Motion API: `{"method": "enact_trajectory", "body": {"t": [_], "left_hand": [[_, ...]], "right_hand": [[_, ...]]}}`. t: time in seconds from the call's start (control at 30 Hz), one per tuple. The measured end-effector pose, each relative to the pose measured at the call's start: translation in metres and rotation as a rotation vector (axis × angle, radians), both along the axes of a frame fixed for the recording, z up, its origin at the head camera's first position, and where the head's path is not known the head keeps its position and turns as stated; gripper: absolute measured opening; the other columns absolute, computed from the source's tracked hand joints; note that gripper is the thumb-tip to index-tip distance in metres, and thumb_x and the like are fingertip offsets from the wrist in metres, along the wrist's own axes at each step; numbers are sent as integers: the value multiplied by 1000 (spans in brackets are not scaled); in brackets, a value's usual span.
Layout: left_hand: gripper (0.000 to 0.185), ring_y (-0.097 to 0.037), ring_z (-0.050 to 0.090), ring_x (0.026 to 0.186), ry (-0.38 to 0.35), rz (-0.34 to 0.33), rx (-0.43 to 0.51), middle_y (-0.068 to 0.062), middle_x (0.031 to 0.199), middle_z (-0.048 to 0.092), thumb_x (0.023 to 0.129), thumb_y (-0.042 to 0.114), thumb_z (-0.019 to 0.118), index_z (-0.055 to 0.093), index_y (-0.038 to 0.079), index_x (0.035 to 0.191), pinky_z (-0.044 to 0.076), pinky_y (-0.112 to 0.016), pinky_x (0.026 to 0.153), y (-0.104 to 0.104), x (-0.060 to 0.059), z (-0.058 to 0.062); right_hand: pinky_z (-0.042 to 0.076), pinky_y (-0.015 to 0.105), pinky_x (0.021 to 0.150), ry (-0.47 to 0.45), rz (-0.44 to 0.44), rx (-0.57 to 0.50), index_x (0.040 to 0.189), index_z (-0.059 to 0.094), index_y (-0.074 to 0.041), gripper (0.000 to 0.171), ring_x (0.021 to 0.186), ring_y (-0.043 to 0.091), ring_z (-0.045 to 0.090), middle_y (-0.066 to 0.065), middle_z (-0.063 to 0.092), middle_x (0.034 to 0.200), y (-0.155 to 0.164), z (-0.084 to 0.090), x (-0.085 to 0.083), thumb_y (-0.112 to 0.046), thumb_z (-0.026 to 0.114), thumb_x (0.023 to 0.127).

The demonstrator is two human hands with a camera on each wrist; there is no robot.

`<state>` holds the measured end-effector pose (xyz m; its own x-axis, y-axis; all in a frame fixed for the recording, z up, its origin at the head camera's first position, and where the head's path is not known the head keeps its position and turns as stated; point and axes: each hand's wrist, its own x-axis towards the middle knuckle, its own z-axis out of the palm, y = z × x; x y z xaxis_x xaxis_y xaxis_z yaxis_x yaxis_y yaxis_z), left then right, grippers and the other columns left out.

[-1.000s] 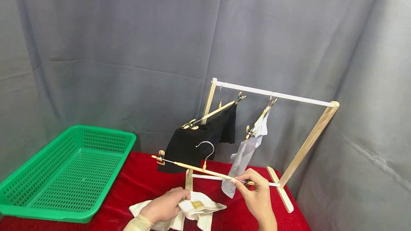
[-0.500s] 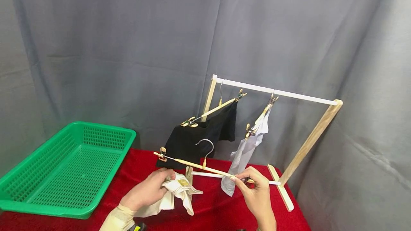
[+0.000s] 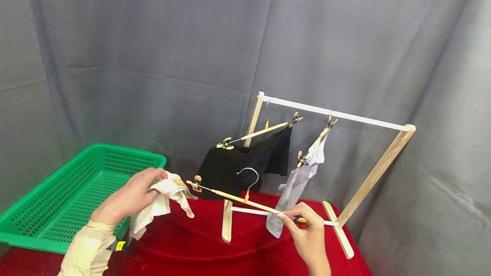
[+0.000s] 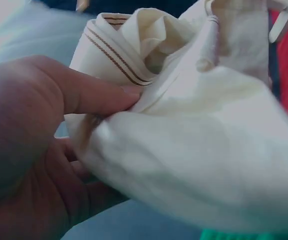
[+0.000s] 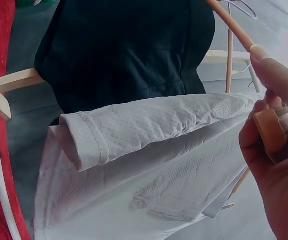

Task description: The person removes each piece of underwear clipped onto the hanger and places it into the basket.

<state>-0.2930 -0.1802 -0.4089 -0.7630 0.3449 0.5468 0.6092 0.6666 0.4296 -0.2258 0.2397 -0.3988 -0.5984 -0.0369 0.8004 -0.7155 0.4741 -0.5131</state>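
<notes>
My left hand (image 3: 130,195) holds a crumpled cream garment (image 3: 155,210) in front of the green basket's right side. In the left wrist view, thumb and fingers pinch the garment (image 4: 183,145), which has brown double stitching. My right hand (image 3: 308,231) pinches a wooden clip hanger (image 3: 238,198) near its right end. The hanger's metal hook points up, and its left clip (image 3: 197,183) has nothing in it. In the right wrist view the right hand (image 5: 278,105) has the hanger bar (image 5: 232,25) between thumb and fingers, with a clip (image 5: 271,130) close to the palm.
A wooden rack (image 3: 377,173) with a white top rail (image 3: 307,107) stands on red cloth (image 3: 192,242). From it hang a black garment (image 3: 226,167) and a pale garment (image 3: 289,195) on clip hangers. A green basket (image 3: 134,151) stands at left. Grey curtains surround everything.
My left hand has lifted the cream garment off the red cloth and carried it left and up, away from the hanger. The right hand keeps the hanger almost in place.
</notes>
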Motion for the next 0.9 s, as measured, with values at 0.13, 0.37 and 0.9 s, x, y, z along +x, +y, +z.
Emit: {"method": "enact_trajectory", "body": {"t": [0.13,0.37,0.9], "left_hand": [[34,-17,56,87,59,68,23,-2,97,64,77,-13,67,62,10,101,50,-36,74,-29,4,13],[35,-5,49,88,189,238,93,-11,99,64,76,-13,72,62,8,102,40,-26,70,-74,6,27],[24,-18,50,86,194,479,212,-25,103,58,85,-9,65,64,-1,107,34,-35,73,-125,-7,19]], "right_hand": [[47,13,62,-1,-8,1,80,71,-6,31,66,4,55,3,63,71,2,-4,-3,20,82,67],[47,12,62,16,9,-12,79,70,-5,31,66,4,55,4,63,70,1,-3,-4,21,82,66],[48,14,61,9,22,-1,81,73,-8,29,66,6,56,2,63,70,12,-16,-13,16,84,69]]}}
